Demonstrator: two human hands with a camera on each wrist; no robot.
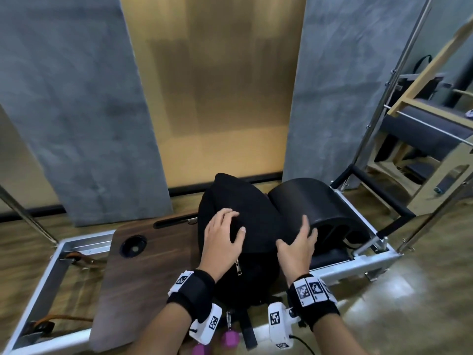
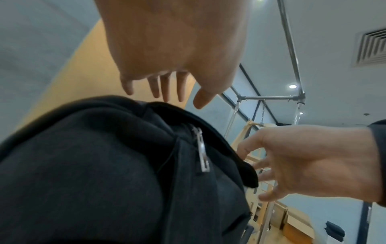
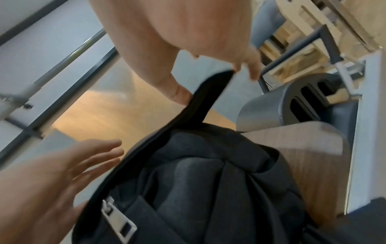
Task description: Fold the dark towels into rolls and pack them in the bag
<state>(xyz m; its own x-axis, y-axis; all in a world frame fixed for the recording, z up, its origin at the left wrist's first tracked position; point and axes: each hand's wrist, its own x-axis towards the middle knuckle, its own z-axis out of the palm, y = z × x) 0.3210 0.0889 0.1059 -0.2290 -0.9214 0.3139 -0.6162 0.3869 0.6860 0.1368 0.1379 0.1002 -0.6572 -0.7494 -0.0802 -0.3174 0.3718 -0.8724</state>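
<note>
A black backpack [image 1: 250, 201] stands on a dark wooden board [image 1: 143, 272], its silver zipper pull [image 1: 238, 266] hanging at the front. My left hand [image 1: 230, 226] is spread over the top of the bag, fingers straight. My right hand [image 1: 297, 237] pinches the edge of the bag's black top flap [image 3: 213, 92] between thumb and fingers [image 3: 208, 82]. In the right wrist view the flap is lifted over dark grey folds of fabric [image 3: 208, 165]; I cannot tell whether these are towels or the bag itself. No loose towel shows on the board.
A black arched barrel [image 1: 314, 198] sits right beside the bag. The board has a round recess [image 1: 133, 245] at its left and lies on a metal frame [image 1: 51, 272]. Purple dumbbells [image 1: 230, 340] lie near the front edge. Wooden exercise equipment [image 1: 422, 124] stands at right.
</note>
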